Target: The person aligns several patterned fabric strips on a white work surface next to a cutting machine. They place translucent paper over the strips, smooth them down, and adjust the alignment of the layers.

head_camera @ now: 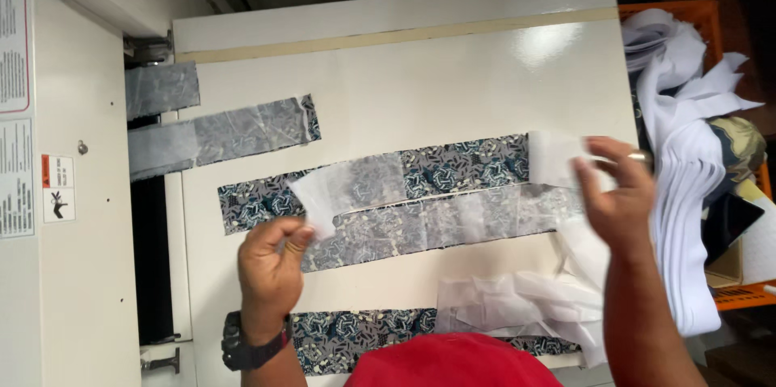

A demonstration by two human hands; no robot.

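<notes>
My left hand (271, 266) pinches the near end of a thin white translucent strip (356, 185) that lies over a long patterned blue-grey fabric strip (461, 165) on the white table (388, 88). My right hand (618, 193) holds the other end of white strip material (554, 157) lifted at the right, with a thin metal tool tip (640, 157) showing past its fingers. A second patterned strip (428, 225) covered by white material lies just below. Another patterned strip (356, 330) sits near the front edge.
A grey-covered strip (242, 130) runs into the machine opening (149, 153) at the left. Loose white pieces (517, 302) pile at the front right. A stack of white fabric (687, 193) fills an orange crate (711, 19) beside the table. A red cap (453, 363) shows at the bottom.
</notes>
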